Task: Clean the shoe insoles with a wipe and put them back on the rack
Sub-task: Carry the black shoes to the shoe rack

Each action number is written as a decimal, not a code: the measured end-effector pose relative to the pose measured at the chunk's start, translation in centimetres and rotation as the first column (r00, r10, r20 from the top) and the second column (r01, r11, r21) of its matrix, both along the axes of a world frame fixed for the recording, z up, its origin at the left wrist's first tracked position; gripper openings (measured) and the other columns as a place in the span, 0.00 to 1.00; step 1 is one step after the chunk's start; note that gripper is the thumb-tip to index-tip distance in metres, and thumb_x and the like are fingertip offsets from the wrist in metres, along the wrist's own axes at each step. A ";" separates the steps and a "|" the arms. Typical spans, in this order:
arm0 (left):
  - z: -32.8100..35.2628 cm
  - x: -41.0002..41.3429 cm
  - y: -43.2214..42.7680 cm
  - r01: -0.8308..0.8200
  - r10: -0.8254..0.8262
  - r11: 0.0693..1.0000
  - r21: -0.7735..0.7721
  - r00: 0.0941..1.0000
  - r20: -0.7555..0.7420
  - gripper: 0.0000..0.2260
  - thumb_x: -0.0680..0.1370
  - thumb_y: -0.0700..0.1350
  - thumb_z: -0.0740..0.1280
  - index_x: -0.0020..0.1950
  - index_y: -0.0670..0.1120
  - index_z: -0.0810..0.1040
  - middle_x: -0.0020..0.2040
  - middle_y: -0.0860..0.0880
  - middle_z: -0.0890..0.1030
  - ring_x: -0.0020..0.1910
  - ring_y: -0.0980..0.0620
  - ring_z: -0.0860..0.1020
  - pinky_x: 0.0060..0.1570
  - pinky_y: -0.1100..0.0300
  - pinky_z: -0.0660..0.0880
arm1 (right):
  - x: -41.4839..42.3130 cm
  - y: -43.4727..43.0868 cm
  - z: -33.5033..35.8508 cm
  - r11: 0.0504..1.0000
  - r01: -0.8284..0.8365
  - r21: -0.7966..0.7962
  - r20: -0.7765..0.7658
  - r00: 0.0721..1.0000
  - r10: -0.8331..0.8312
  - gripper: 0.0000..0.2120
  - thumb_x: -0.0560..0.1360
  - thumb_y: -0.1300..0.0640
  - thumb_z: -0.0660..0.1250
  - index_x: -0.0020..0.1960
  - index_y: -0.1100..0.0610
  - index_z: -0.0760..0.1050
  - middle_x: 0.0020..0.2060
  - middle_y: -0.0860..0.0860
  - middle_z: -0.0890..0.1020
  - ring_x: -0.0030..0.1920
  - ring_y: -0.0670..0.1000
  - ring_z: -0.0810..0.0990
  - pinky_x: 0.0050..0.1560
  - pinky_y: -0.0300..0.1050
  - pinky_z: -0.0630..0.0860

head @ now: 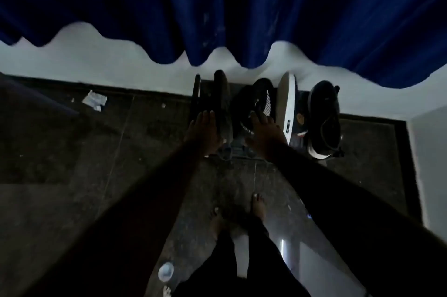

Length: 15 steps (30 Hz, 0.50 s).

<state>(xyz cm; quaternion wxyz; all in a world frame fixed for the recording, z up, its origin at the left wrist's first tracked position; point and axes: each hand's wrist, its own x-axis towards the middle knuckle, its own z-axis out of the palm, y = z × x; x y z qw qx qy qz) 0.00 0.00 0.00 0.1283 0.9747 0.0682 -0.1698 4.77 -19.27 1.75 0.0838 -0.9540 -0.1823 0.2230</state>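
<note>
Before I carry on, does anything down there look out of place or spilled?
Yes. A crumpled white scrap lies on the floor by the wall, and a round pale object sits on the floor at the bottom left. The rightmost shoe has a lace hanging loose. It is too dark to identify either.

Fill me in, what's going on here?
A person stands barefoot at a shoe rack by the wall, both arms stretched out. The left hand lies with straight fingers against a grey shoe. The right hand rests spread on a black shoe. Neither hand shows a wipe, and no loose insole is visible. The frame is dim and blurred.
</note>
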 end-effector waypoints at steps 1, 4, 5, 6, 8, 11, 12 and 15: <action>-0.9 0.2 -0.3 -0.046 0.045 0.999 -0.026 0.999 -0.031 0.44 0.75 0.59 0.68 0.79 0.38 0.50 0.78 0.37 0.56 0.77 0.39 0.55 0.72 0.45 0.59 | -0.1 0.4 -0.9 1.000 -0.003 -0.005 -0.020 1.000 0.003 0.41 0.75 0.47 0.67 0.79 0.57 0.50 0.77 0.57 0.56 0.75 0.61 0.58 0.67 0.60 0.68; -2.4 0.9 -0.4 -0.248 0.242 0.959 -0.134 0.968 -0.060 0.45 0.74 0.57 0.71 0.79 0.37 0.50 0.78 0.35 0.55 0.77 0.37 0.55 0.73 0.46 0.58 | -0.2 0.8 -3.6 1.000 0.010 0.011 -0.058 0.998 -0.009 0.41 0.73 0.49 0.70 0.78 0.56 0.52 0.75 0.58 0.60 0.76 0.63 0.55 0.65 0.63 0.70; -3.0 1.2 -0.2 -0.304 0.296 0.937 -0.171 0.953 -0.070 0.45 0.73 0.55 0.72 0.78 0.36 0.50 0.77 0.34 0.55 0.77 0.36 0.55 0.73 0.47 0.57 | -0.1 0.8 -4.6 1.000 0.012 0.016 -0.081 0.997 -0.010 0.41 0.73 0.50 0.70 0.79 0.54 0.52 0.75 0.58 0.60 0.76 0.63 0.54 0.65 0.64 0.70; -3.0 1.4 -0.2 -0.364 0.351 0.907 -0.212 0.931 -0.099 0.46 0.73 0.53 0.73 0.78 0.36 0.50 0.77 0.34 0.56 0.76 0.36 0.55 0.73 0.46 0.57 | 0.0 0.8 -5.3 1.000 0.013 0.017 -0.115 0.993 -0.011 0.41 0.74 0.51 0.70 0.79 0.53 0.51 0.75 0.59 0.60 0.76 0.64 0.53 0.66 0.64 0.70; -4.6 2.2 0.8 -0.502 0.474 0.810 -0.303 0.865 -0.168 0.49 0.70 0.50 0.76 0.78 0.36 0.50 0.76 0.35 0.59 0.75 0.37 0.59 0.72 0.46 0.61 | 0.6 0.8 -5.9 0.999 0.012 0.049 -0.156 0.988 -0.005 0.41 0.74 0.55 0.69 0.80 0.52 0.48 0.74 0.62 0.63 0.74 0.66 0.59 0.64 0.63 0.72; -8.8 2.5 2.4 -0.638 0.576 0.623 -0.454 0.766 -0.286 0.52 0.58 0.53 0.80 0.76 0.41 0.61 0.70 0.40 0.72 0.68 0.43 0.72 0.62 0.45 0.74 | 1.3 0.8 -6.3 0.993 0.039 0.109 -0.173 0.985 -0.019 0.41 0.74 0.62 0.66 0.80 0.51 0.48 0.61 0.64 0.76 0.60 0.66 0.77 0.53 0.56 0.78; -9.7 2.3 2.6 -0.646 0.573 0.592 -0.483 0.758 -0.311 0.48 0.57 0.51 0.81 0.74 0.42 0.66 0.67 0.42 0.75 0.64 0.44 0.76 0.58 0.46 0.78 | 1.4 0.8 -6.3 0.991 0.062 0.123 -0.177 0.983 -0.039 0.41 0.74 0.63 0.66 0.80 0.51 0.48 0.59 0.65 0.78 0.57 0.66 0.78 0.52 0.56 0.78; -9.3 2.3 2.7 -0.638 0.549 0.550 -0.539 0.762 -0.343 0.38 0.63 0.37 0.80 0.71 0.40 0.70 0.63 0.42 0.78 0.61 0.43 0.78 0.53 0.48 0.79 | 2.2 1.0 -6.1 0.987 0.102 0.123 -0.180 0.980 -0.079 0.36 0.75 0.64 0.64 0.79 0.55 0.52 0.61 0.67 0.75 0.59 0.67 0.77 0.57 0.56 0.76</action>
